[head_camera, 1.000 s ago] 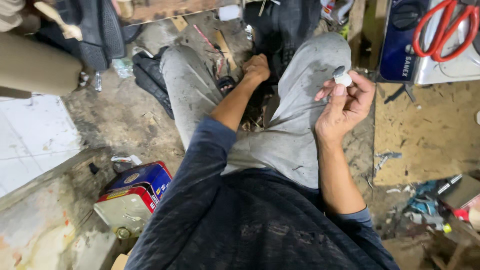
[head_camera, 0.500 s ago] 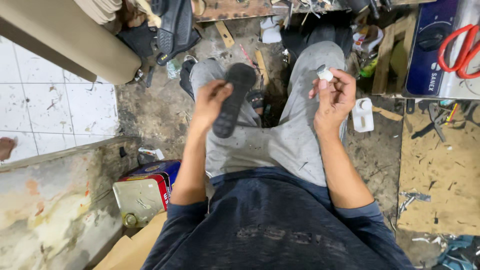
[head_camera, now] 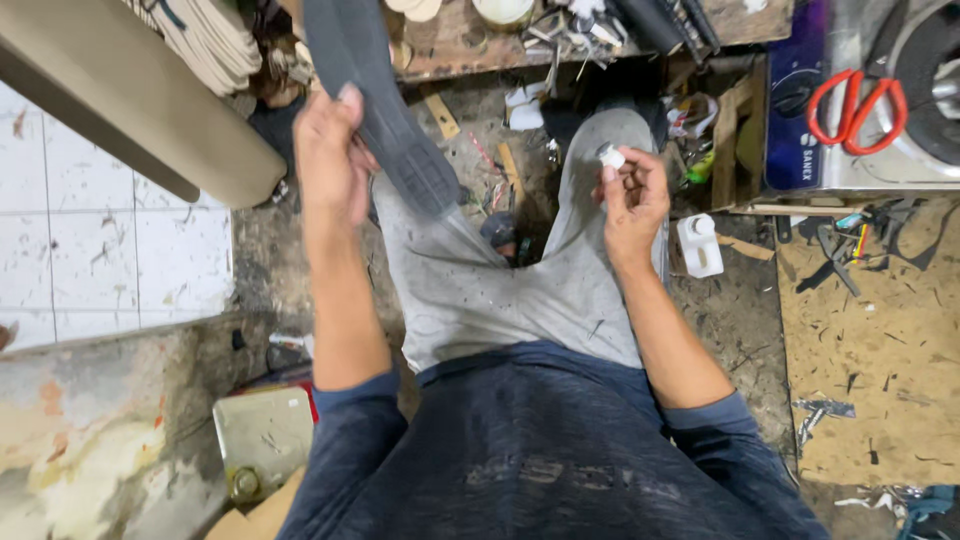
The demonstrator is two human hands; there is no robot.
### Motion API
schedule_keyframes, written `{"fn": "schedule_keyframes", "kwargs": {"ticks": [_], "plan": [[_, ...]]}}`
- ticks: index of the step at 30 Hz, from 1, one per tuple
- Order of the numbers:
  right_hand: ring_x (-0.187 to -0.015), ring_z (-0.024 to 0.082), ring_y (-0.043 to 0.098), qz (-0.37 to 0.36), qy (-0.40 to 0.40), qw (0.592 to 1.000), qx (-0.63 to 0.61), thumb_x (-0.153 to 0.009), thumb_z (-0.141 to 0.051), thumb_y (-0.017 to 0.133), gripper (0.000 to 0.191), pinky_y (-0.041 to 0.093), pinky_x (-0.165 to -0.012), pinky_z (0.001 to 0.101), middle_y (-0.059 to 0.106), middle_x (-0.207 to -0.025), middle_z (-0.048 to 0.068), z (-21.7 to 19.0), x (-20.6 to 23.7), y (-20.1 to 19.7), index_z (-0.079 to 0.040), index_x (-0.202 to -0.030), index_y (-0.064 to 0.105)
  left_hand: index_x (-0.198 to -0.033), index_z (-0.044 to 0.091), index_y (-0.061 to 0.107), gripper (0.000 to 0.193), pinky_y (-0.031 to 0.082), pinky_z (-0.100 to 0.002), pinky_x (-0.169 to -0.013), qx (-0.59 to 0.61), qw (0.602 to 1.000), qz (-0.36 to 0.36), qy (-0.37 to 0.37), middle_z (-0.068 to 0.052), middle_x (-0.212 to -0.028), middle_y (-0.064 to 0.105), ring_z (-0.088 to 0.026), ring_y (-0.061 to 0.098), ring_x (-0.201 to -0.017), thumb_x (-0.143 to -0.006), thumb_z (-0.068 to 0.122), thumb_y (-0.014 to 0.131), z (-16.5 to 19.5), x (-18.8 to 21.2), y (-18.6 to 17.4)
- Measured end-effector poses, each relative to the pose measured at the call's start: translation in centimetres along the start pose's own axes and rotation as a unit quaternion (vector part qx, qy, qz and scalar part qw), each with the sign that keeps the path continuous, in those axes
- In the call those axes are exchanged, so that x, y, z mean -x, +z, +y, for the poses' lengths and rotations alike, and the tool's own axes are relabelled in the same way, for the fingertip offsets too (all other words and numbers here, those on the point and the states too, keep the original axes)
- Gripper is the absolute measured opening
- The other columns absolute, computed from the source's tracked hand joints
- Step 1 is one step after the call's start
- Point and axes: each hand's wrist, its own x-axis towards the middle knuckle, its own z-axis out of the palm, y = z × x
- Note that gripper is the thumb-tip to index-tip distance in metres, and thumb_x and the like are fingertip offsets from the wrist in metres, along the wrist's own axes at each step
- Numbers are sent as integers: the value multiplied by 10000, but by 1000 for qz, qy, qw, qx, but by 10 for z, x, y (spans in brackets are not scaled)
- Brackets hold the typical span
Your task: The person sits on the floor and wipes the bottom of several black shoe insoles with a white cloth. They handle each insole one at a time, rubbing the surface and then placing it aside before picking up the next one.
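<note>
Your left hand [head_camera: 330, 160] gripped a dark shoe sole [head_camera: 385, 110], raised over your left knee and slanting from the far bench down toward your lap. Your right hand [head_camera: 632, 200] pinched a small white cap [head_camera: 610, 157] between its fingertips, above your right knee. Grey trousers [head_camera: 500, 290] spread beneath both hands. White plastic bottle [head_camera: 699, 245]: on the dirty floor, just right of your right leg. Red-handled scissors [head_camera: 855, 105]: far right, lying on a machine. Square metal can [head_camera: 262, 435]: near left, beside your left elbow. Stacked pale soles [head_camera: 215, 40]: far left.
</note>
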Motion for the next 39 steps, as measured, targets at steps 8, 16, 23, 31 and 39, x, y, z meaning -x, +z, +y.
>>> {"fn": "schedule_keyframes", "kwargs": {"ticks": [8,16,23,31,39], "plan": [[-800,79,608,-46,-3,997,54,-1067,-20,667,234,519,-711,227,650,-995,30,13,5,-14,-12,-1282,577,-1395,67,490,376,616,-391,-752,145,967,5,209,-100,-1270,599,-204,669,-1053,-1142,329,584,24,87,45],[-767,66,592,-57,-16,996,72,-1043,-27,675,244,508,-673,219,632,-954,7,42,-4,-4,-14,-1270,587,-1640,137,318,709,538,-589,-1055,522,842,-101,-93,-175,-1542,474,-321,562,-1318,-1035,387,591,32,156,83],[-748,50,586,-86,-35,990,108,-1021,-30,687,222,499,-649,210,650,-920,-2,40,-5,5,-12,-1231,616,-1658,110,328,654,544,-503,-1067,534,817,-167,-138,-256,-1508,524,-432,614,-1239,-1041,223,514,-34,173,70],[-797,63,570,-64,-43,990,120,-1013,-48,703,215,498,-703,217,638,-935,4,41,-7,2,-3,-1213,638,-1682,88,260,672,543,-491,-1096,551,819,-76,-140,-231,-1500,512,-486,595,-1237,-1054,194,476,-46,183,39],[-795,64,580,-39,3,991,130,-1006,-54,713,186,500,-698,221,639,-927,4,48,-36,-12,-11,-1177,654,-1680,111,283,670,531,-444,-1094,568,807,-94,-131,-218,-1522,520,-427,609,-1259,-1047,201,486,-51,177,45]]}}
